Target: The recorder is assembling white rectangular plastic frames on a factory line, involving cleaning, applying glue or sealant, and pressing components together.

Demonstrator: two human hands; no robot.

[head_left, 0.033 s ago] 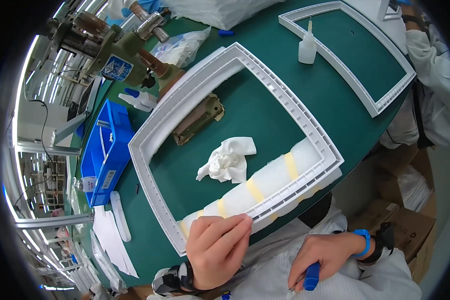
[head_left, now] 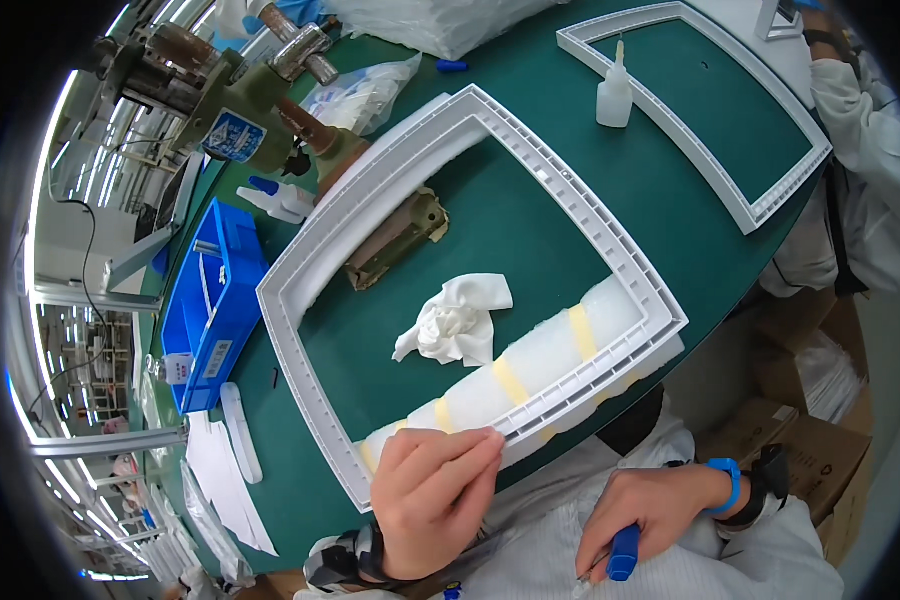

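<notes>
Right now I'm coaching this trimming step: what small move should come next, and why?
Probably bring the right hand, holding the blue-handled tool low near the lap, up to the large white plastic frame. The left hand already presses the near rail, above the white foam roll with yellow tape bands.

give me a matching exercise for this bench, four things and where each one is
Things:
1. white rag
2. glue bottle
3. blue bin
4. blue tool

Places:
a. inside the far frame, upright on the green mat
b. in the right hand
c. left of the near frame, at the table edge
d. crumpled inside the near frame

Pairs: 1-d, 2-a, 3-c, 4-b
</notes>
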